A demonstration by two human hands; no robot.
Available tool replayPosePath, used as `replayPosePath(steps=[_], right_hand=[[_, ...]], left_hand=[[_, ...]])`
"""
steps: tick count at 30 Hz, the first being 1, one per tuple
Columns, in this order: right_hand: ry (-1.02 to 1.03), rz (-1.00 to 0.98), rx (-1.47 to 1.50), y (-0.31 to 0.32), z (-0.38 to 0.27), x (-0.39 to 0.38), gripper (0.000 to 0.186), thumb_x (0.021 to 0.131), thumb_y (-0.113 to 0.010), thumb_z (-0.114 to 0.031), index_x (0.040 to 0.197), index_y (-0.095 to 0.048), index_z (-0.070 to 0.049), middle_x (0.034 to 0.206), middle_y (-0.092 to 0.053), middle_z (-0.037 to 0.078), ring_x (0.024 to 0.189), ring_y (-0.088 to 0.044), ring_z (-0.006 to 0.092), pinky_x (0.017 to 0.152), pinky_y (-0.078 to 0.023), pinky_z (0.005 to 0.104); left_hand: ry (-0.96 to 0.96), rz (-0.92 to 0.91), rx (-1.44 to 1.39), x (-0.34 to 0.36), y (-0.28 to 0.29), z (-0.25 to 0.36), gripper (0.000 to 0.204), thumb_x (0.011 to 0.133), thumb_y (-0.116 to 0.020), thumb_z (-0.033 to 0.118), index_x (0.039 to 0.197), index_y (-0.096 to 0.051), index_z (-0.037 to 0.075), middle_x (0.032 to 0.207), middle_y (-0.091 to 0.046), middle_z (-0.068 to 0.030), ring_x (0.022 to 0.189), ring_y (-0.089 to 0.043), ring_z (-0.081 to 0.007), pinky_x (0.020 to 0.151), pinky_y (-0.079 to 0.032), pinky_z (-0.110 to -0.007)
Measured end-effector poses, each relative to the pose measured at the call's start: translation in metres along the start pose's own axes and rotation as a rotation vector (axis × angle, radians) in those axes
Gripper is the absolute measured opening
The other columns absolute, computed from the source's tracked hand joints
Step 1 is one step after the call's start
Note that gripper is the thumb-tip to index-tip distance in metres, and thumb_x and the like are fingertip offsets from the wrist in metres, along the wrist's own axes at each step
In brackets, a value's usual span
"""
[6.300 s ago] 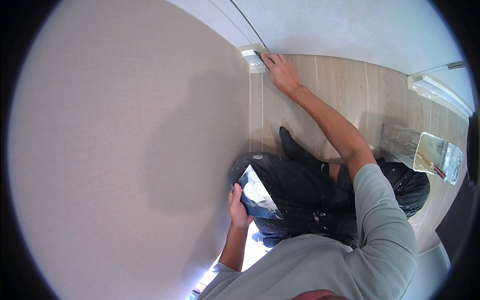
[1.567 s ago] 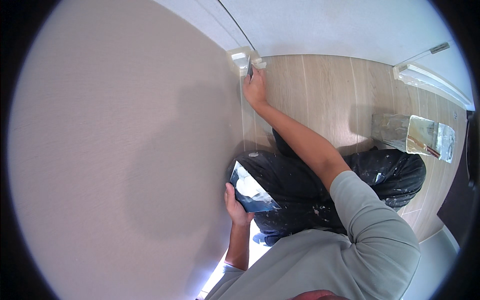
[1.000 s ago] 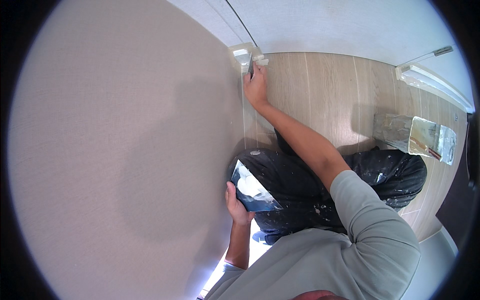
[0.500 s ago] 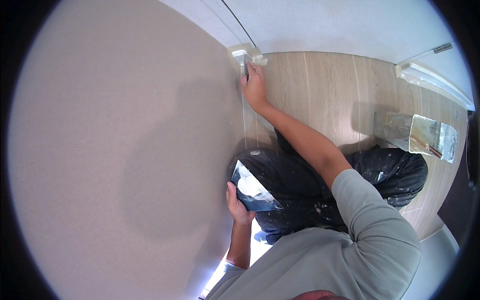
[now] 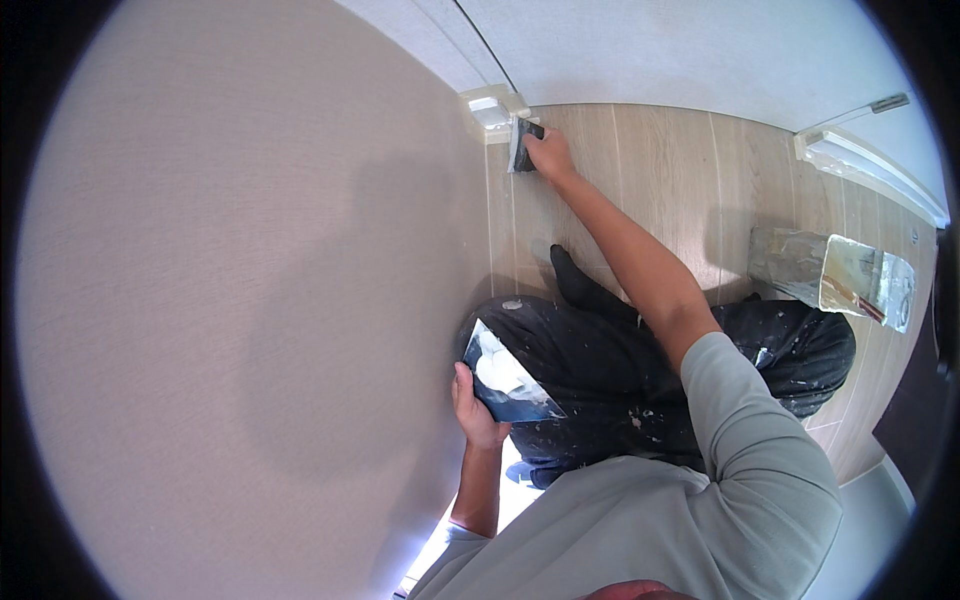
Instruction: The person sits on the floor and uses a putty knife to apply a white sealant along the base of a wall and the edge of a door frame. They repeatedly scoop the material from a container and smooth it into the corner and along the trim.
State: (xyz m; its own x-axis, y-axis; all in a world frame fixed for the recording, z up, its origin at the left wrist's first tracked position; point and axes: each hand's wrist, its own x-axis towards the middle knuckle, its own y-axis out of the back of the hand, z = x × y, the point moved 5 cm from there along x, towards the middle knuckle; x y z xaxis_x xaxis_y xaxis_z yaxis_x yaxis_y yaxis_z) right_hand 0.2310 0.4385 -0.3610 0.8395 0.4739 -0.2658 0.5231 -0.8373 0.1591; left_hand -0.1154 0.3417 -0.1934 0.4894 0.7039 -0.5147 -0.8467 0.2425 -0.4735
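Note:
My right hand (image 5: 551,155) reaches far ahead and grips a putty knife (image 5: 525,146) with a dark body and a pale blade edge. The knife is just right of the white corner trim (image 5: 490,112) at the foot of the wall, which carries tape along its edges. Close to my body, my left hand (image 5: 480,408) holds a dark blue, roughly triangular plastering board (image 5: 515,404) over my thigh. A mound of white filler (image 5: 497,368) lies on the board. The handle side of the board is hidden.
A beige wall (image 5: 250,250) rises close on the left. Over the wood floor (image 5: 660,170) at right lies a smeared container (image 5: 790,260) with a brown-handled tool (image 5: 855,298) in it. White wall panels (image 5: 680,55) stand ahead, with more trim (image 5: 870,165) at far right.
My right hand has drawn the putty knife back to the right from the corner trim, and its blade now shows more fully. My left hand and the board have stayed in place.

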Motion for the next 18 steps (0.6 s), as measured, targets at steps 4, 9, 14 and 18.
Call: replayPosePath(steps=[4, 9, 14, 18], right_hand=[[0.011, -0.067, 0.108, -0.001, 0.0, 0.005, 0.026, 0.078, -0.057, -0.018, 0.084, -0.065, 0.006, 0.071, -0.064, 0.012, 0.064, -0.06, 0.0184, 0.062, -0.046, 0.0334], [-0.008, -0.078, 0.04, -0.002, 0.001, 0.017, 0.028, 0.078, -0.057, -0.018, 0.085, -0.064, 0.008, 0.073, -0.064, 0.012, 0.065, -0.06, 0.018, 0.063, -0.046, 0.0329], [-0.064, -0.152, 0.084, -0.005, 0.001, 0.021, 0.029, 0.078, -0.057, -0.017, 0.086, -0.063, 0.011, 0.076, -0.064, 0.013, 0.067, -0.06, 0.0186, 0.063, -0.046, 0.0331], [-0.061, -0.13, 0.162, -0.003, -0.006, 0.017, 0.029, 0.078, -0.057, -0.017, 0.087, -0.063, 0.011, 0.077, -0.064, 0.013, 0.067, -0.06, 0.0188, 0.063, -0.046, 0.0335]], left_hand=[[-0.003, -0.006, -0.018, 0.0, 0.002, -0.001, 0.046, 0.099, -0.034, 0.039, 0.118, -0.05, 0.002, 0.108, -0.062, -0.0114, 0.094, -0.063, -0.022, 0.081, -0.051, -0.036], [0.011, -0.014, -0.004, -0.001, 0.0, 0.0, 0.046, 0.099, -0.034, 0.039, 0.119, -0.05, 0.001, 0.108, -0.061, -0.0116, 0.095, -0.063, -0.0224, 0.082, -0.051, -0.036], [0.012, -0.009, 0.002, -0.002, -0.004, 0.001, 0.046, 0.099, -0.033, 0.039, 0.119, -0.049, 0.001, 0.108, -0.061, -0.012, 0.095, -0.063, -0.0226, 0.082, -0.052, -0.036], [0.022, -0.023, 0.0, -0.001, 0.003, -0.001, 0.047, 0.099, -0.033, 0.04, 0.12, -0.049, 0.001, 0.108, -0.061, -0.012, 0.094, -0.063, -0.0225, 0.082, -0.051, -0.036]])
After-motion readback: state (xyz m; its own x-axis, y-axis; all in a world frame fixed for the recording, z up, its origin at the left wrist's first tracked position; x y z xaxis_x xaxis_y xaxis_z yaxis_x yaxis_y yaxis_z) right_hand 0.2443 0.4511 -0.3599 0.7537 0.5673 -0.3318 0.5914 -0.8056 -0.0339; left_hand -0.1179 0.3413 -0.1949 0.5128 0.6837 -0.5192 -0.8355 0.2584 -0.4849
